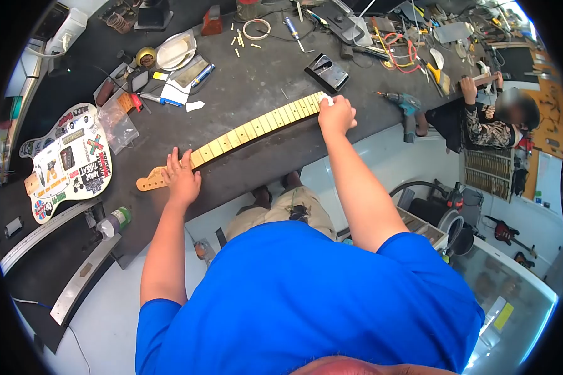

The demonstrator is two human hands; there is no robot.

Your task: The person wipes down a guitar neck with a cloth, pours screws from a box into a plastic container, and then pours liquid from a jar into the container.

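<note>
A guitar neck (256,128) with a pale fretted fingerboard lies face up on the dark workbench (231,94). Its headstock (150,182) points to the lower left. My left hand (182,177) rests on the neck beside the headstock, fingers spread. At the far right end of the neck, my right hand (336,116) is closed around a small white cloth or wad (327,100) pressed against the fingerboard. Just beyond that end sits a dark metal box (326,72).
A sticker-covered guitar body (70,164) lies at the left, near a spray can (114,222). A teal drill (408,111) sits at the right edge. Tools and cables (397,50) crowd the back right. Another person (494,122) works at the far right.
</note>
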